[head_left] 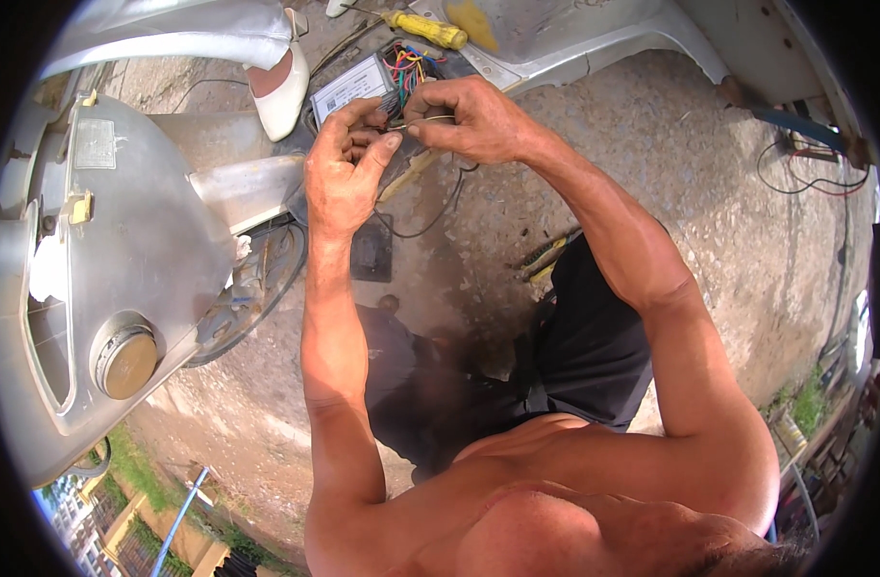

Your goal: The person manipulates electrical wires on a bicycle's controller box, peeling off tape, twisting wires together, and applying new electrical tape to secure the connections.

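Observation:
A thin yellowish wire [432, 119] runs between my two hands, just in front of a box of electrical parts. My right hand [473, 120] pinches it between thumb and curled fingers. My left hand [347, 173] has its fingers curled toward the thumb, with the wire's other end at its fingertips; the exact contact is partly hidden. Behind my hands is a flat box with a white label [351, 88]. Beside it a bundle of red, blue, yellow and green wires [411, 63] spills out. A screwdriver with a yellow handle [428, 30] lies just beyond the bundle.
A grey vehicle body panel [161, 231] fills the left side, with a wheel [257, 298] behind it. Another person's white shoe [279, 98] stands close to the box. A pale metal frame [594, 48] borders the far side. Loose cables [810, 173] hang at right.

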`<state>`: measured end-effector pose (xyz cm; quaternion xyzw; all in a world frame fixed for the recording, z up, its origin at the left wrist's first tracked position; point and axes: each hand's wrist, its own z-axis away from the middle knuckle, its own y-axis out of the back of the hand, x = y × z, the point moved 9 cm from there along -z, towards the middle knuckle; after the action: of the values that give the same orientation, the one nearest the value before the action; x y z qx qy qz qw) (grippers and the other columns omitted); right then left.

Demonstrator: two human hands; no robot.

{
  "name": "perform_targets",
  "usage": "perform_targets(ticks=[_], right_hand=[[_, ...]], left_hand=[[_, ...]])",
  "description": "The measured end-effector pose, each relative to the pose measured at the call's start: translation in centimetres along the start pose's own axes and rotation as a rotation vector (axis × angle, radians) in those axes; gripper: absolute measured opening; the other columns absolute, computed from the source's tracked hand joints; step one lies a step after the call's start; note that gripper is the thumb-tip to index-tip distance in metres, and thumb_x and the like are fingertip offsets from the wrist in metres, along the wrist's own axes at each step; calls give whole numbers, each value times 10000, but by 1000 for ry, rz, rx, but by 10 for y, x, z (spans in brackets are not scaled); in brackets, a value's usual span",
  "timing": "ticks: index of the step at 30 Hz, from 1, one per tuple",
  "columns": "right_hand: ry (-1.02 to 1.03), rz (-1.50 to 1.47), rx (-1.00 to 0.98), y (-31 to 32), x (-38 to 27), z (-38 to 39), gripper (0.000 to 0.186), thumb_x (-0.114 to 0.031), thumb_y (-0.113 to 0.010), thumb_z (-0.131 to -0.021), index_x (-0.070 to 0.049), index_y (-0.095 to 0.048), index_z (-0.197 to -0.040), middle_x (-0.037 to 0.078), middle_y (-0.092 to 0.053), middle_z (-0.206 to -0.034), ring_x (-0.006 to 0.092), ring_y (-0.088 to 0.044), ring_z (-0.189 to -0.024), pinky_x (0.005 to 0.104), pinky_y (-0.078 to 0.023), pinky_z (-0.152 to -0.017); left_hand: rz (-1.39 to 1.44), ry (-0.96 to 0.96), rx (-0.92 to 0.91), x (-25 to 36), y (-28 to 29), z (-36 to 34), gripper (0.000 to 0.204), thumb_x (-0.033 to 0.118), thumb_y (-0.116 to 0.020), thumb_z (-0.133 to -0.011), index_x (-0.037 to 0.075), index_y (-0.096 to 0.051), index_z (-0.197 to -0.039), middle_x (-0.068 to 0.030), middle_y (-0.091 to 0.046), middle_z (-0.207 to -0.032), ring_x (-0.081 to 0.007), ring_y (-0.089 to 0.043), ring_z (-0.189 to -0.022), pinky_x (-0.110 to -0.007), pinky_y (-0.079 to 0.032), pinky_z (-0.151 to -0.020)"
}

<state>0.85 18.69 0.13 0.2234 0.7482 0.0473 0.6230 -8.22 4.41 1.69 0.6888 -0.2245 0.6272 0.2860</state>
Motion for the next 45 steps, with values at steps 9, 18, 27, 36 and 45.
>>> perform_targets(ticks=[9,18,27,36,45], right_hand=[[23,-14,-8,0,-3,-1,169,-159,-743,-899,-14,-706,-977,24,-682,-803,89,-557,-705,310,-478,-624],[-1,-53,-7,1,-2,1,172,-171,-746,-909,-25,-701,-989,3,-650,-762,81,-520,-671,303,-446,-592],[34,-38,17,4,-3,1,150,-165,-737,-908,-33,-697,-966,-3,-630,-726,78,-504,-651,304,-435,-581],[17,-89,15,3,-2,1,141,-158,-735,-906,-31,-680,-935,-4,-617,-708,69,-499,-655,300,-428,-577],[46,-53,10,4,-4,0,161,-175,-734,-910,-27,-679,-942,4,-628,-716,78,-512,-655,298,-436,-581]], left_hand=[[-504,-148,33,4,-13,3,214,215,-704,-962,10,-701,-901,-125,-674,-717,-249,-653,-640,-365,-510,-620],[-134,-65,33,-5,0,-2,292,277,-736,-978,-11,-706,-949,-70,-708,-790,-100,-633,-711,-295,-517,-652],[-412,-115,16,0,-14,2,147,148,-734,-939,6,-696,-944,-89,-698,-767,-160,-635,-656,-328,-520,-642],[-243,154,39,-20,-5,3,255,240,-721,-970,-3,-682,-906,-78,-704,-762,-131,-646,-684,-305,-521,-635],[-540,-474,-32,37,-22,10,110,49,-746,-891,23,-696,-985,-116,-717,-949,-255,-701,-831,-344,-552,-726]])
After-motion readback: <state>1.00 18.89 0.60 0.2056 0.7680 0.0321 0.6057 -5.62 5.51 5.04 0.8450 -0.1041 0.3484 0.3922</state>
